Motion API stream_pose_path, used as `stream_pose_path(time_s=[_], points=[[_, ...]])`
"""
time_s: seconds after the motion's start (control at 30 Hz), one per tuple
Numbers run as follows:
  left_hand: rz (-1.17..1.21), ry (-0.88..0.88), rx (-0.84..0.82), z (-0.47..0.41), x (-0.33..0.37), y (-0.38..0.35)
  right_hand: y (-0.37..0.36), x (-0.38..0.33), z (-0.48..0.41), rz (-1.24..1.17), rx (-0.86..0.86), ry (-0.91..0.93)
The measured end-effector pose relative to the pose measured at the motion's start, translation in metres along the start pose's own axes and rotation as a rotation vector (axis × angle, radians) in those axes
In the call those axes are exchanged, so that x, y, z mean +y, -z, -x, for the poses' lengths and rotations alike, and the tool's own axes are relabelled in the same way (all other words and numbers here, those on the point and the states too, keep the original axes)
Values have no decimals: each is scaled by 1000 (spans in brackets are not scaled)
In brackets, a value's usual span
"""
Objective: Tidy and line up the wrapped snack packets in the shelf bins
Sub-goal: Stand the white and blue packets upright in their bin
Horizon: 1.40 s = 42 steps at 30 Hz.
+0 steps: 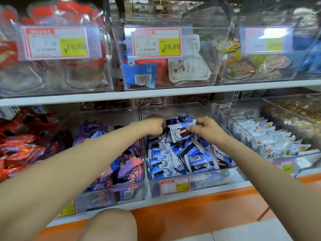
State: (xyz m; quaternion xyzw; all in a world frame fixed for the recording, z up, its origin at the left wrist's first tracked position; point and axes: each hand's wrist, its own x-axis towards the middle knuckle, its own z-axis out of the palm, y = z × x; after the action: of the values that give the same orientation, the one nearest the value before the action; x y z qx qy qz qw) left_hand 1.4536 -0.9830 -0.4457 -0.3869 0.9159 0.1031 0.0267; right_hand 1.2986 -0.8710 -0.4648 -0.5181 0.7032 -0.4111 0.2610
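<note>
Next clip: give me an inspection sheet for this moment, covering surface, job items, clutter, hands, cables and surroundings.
Surface: white lower shelf carrying clear bins.
Job's things: middle bin holds blue-and-white packets, jumbled, not lined up; one packet is lifted above the pile.
Clutter: purple-and-pink packets heaped in the bin to the left; red packets piled further left.
Grippers: right hand pinches the lifted packet; left hand closed at the back of the pile, what it grips is hidden.
Cables: nothing seen.
Surroundings: upper shelf bins with price tags; white packets in rows to the right; orange floor strip.
</note>
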Motion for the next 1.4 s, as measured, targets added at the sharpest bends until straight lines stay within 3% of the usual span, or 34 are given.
stream_pose_path(time_s=[0.07, 0.17, 0.23, 0.33, 0.53, 0.8, 0.93, 1.07, 1.27, 1.4], points=[[284, -11, 205, 3, -3, 8, 1, 0, 6, -66, -15, -3], [649, -167, 95, 8, 0, 14, -1, -2, 9, -168, 0, 3], [619, -215, -33, 13, 9, 12, -5, -6, 7, -239, 63, 16], [561, -216, 25, 12, 12, 9, -10, -15, 6, -337, 133, 41], [946, -149, 79, 16, -7, 11, -13, -21, 7, -375, 22, -33], [498, -125, -51, 8, -17, 21, -24, -20, 4, -205, 42, 143], [310, -129, 7, -9, -28, 29, -9, -8, -5, 136, 171, 206], [69, -46, 42, -31, -36, 30, 10, 14, -2, 421, 121, 161], [-201, 5, -3, -55, -29, 11, 17, 26, -3, 405, 156, 157], [-538, 27, 84, -63, -23, -2, 13, 21, -13, 405, 138, 181]])
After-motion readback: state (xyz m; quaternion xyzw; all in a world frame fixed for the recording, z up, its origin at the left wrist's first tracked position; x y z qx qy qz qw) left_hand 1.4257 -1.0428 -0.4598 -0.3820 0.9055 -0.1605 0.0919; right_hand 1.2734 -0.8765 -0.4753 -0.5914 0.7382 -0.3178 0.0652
